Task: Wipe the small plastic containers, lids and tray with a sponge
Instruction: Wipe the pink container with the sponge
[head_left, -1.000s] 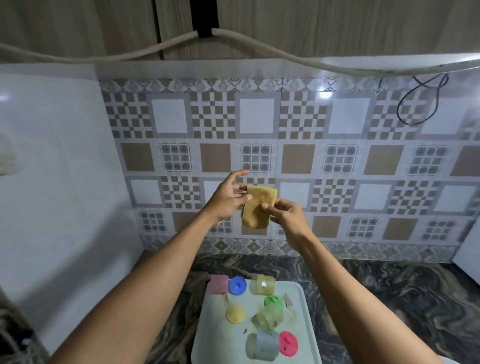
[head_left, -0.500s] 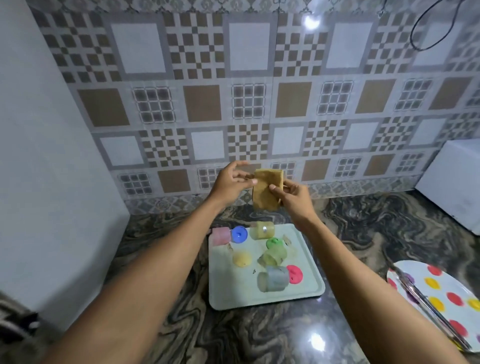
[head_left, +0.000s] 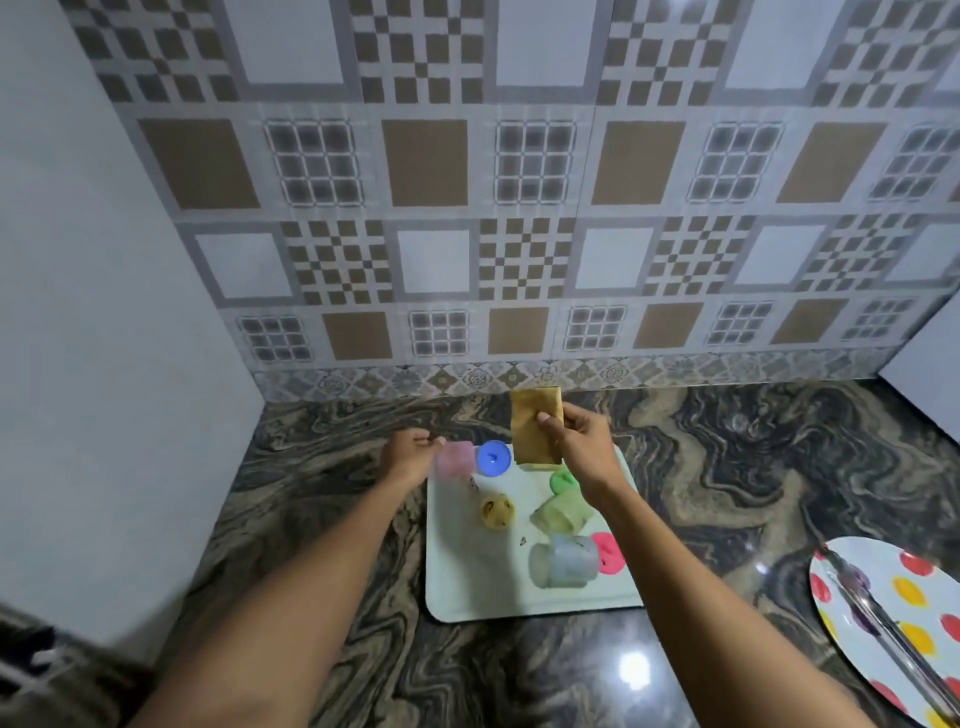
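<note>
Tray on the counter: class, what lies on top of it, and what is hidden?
On the tray: pink container, blue lid, yellow lid, green lid, green container, clear container, pink lid. The sponge in the right hand covers part of its far edge; anything there is hidden.

Glossy marbled stone counter (head_left: 727, 467); smooth plastic tray (head_left: 467, 587); matt sponge (head_left: 530, 415).
</note>
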